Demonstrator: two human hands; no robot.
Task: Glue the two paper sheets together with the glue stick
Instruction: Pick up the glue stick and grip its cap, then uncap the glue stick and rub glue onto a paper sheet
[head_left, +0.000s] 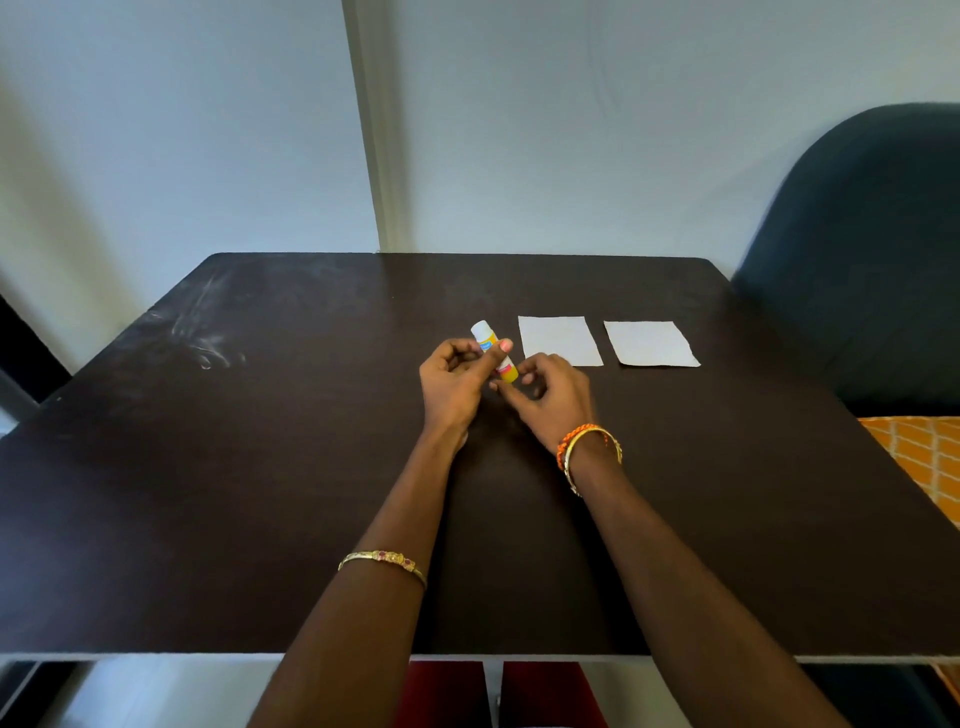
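Both hands meet over the middle of the dark brown wooden surface (260, 467), holding a small yellow-and-white glue stick (493, 351) tilted with its white cap toward the far left. The left hand (457, 384) grips the barrel, its thumb pressed across the label and its fingers curled round the far side. The right hand (550, 395) pinches the yellow lower end of the stick with curled fingertips. The cap is on.

Just right of the hands, two white rectangular paper sheets lie flat and apart from each other: the nearer-left sheet (561, 340), whose near left corner is close to the right hand's knuckles, and the right sheet (652, 344), with a strip of bare surface between them. Both sit well in from the far edge and from the right edge.

Open room spreads widely to the left of the hands, where pale scuff marks (208, 338) streak the far left corner, and across the near half, crossed only by the two forearms. A dark blue padded chair (872, 249) stands past the right edge, and a pale wall (519, 130) rises directly behind the far edge.
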